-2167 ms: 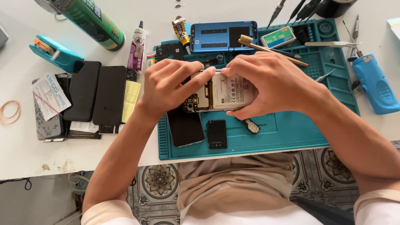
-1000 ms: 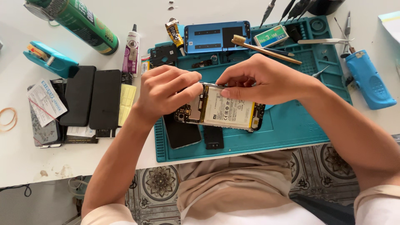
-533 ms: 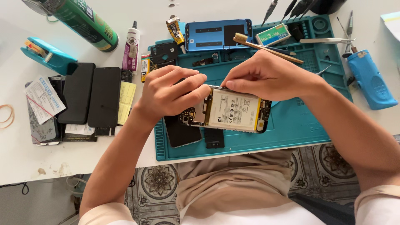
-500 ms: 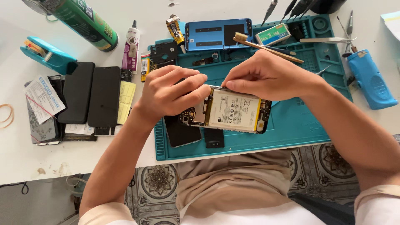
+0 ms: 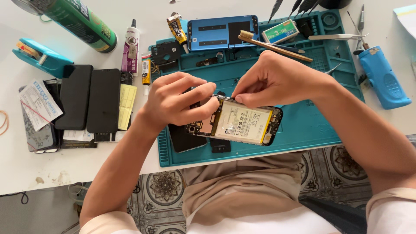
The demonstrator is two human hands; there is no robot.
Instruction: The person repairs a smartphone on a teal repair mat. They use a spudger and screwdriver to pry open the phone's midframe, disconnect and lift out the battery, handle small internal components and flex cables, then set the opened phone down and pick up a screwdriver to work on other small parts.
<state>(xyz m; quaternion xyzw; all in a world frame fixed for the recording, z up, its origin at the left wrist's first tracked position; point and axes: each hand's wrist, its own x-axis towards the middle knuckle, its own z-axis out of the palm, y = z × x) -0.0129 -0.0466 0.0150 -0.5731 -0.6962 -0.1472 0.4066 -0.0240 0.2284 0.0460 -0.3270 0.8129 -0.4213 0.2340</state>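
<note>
A white table (image 5: 26, 173) carries a teal rubber repair mat (image 5: 312, 125), above which a person holds an opened black smartphone with its pale rectangular battery exposed (image 5: 242, 123). The left hand (image 5: 173, 102) grips the phone's left end, fingers clenched around its edge. The right hand (image 5: 273, 78) pinches at the phone's upper edge, fingertips pressed together there. A green cylindrical can (image 5: 82, 21) lies at the table's far left corner, two black glass phone screens (image 5: 89, 99) rest left of the mat, and a blue phone back cover (image 5: 221, 32) sits at the mat's far edge.
</note>
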